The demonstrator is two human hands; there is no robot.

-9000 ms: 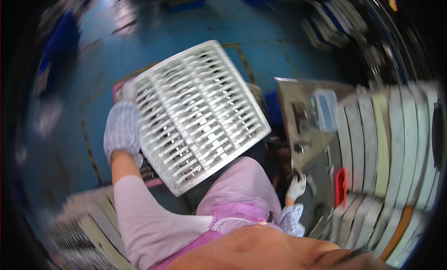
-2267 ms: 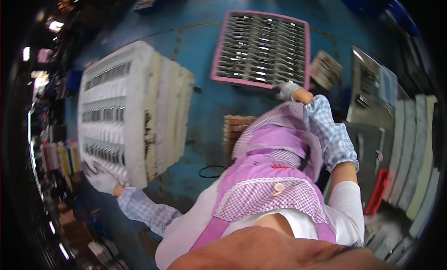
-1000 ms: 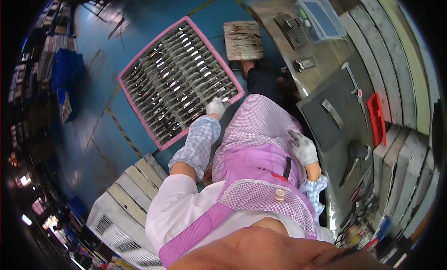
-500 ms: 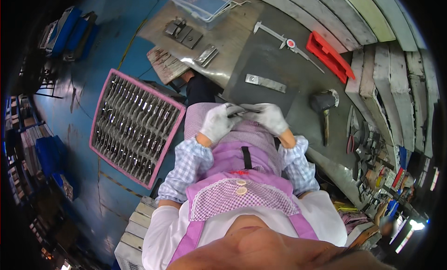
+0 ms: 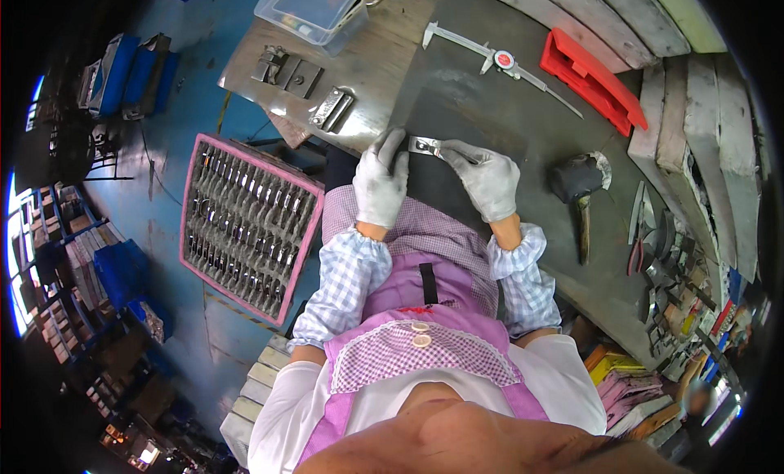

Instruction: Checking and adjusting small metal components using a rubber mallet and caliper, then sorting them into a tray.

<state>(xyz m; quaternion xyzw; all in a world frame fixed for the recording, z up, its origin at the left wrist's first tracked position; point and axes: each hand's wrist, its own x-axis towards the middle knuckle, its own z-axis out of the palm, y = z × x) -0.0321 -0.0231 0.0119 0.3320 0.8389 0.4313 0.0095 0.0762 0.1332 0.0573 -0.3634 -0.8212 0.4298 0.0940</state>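
My left hand [image 5: 380,178] and my right hand [image 5: 489,178], both in white gloves, hold a small flat metal part [image 5: 428,146] between them over the dark metal workbench [image 5: 498,106]. The left fingers pinch its left end, the right fingers its right end. To my left on the blue floor lies a pink-rimmed tray [image 5: 245,223] filled with rows of several similar metal parts.
On the bench lie a dial caliper [image 5: 498,60], a red case [image 5: 592,78], a hammer [image 5: 578,188], a clear plastic box [image 5: 312,7] and small metal blocks [image 5: 287,71]. Stacked grey trays [image 5: 694,106] stand at the right, more pale trays [image 5: 253,384] at my lower left.
Earlier I carried and set down trays on the floor. Since one second ago both hands have come together at the bench on the small metal part, which they still hold.
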